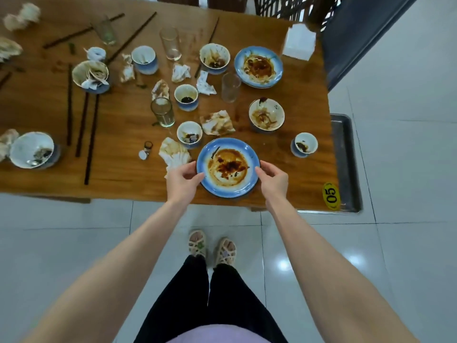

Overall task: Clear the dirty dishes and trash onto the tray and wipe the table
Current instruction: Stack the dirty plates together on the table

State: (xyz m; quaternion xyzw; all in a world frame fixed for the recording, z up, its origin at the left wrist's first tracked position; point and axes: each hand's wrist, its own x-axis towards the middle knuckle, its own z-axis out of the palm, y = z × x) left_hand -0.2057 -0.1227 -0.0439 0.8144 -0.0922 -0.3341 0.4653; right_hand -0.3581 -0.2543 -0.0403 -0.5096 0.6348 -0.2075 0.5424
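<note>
A blue-rimmed plate [228,167] smeared with brown sauce sits near the front edge of the wooden table [128,169]. My left hand [183,180] grips its left rim and my right hand [272,178] grips its right rim, thumbs on top. A metal tray [346,167] lies low beyond the table's right edge. Several dirty bowls, such as one [266,116] behind the plate, small cups like the one [304,144] at right, and a second sauced plate [258,66] stand on the table.
Crumpled stained napkins [217,122], several glasses such as one [162,112], and dark chopsticks [91,137] are scattered across the table. A white napkin box [299,42] stands at the back right corner. A yellow "05" tag [331,196] marks the front right corner.
</note>
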